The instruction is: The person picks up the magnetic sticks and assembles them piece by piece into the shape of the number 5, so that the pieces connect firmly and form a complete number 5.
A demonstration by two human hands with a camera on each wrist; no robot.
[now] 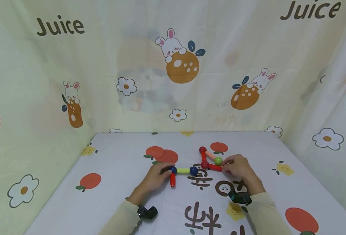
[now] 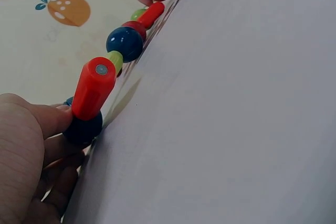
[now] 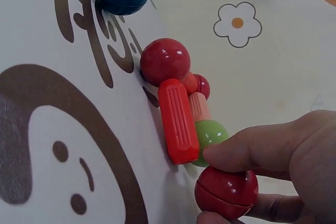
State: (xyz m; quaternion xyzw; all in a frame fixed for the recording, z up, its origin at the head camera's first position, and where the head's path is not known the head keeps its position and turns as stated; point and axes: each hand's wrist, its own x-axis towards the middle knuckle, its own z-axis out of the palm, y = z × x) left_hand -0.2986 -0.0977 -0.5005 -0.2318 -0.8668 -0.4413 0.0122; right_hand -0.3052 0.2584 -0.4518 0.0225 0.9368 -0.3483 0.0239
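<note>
My left hand (image 1: 153, 179) pinches a blue ball (image 2: 84, 129) of a magnetic building set. From that ball a red rod (image 1: 173, 180) points toward me, and a yellow-green rod (image 1: 183, 170) runs right to another blue ball (image 1: 194, 171). Between thumb and fingers, my right hand (image 1: 239, 168) holds a red ball (image 3: 227, 192), close to the free end of a red rod (image 3: 178, 121). That rod joins a corner red ball (image 1: 205, 164). A shorter-looking red rod (image 1: 203, 157), a far red ball (image 1: 202, 149), a pink rod (image 1: 210, 155) and a green ball (image 1: 218, 161) complete this group.
The pieces lie on a white cloth (image 1: 125, 209) printed with fruit, flowers and dark lettering. A cream curtain (image 1: 149, 124) with rabbit and orange prints rises behind the table and along both sides.
</note>
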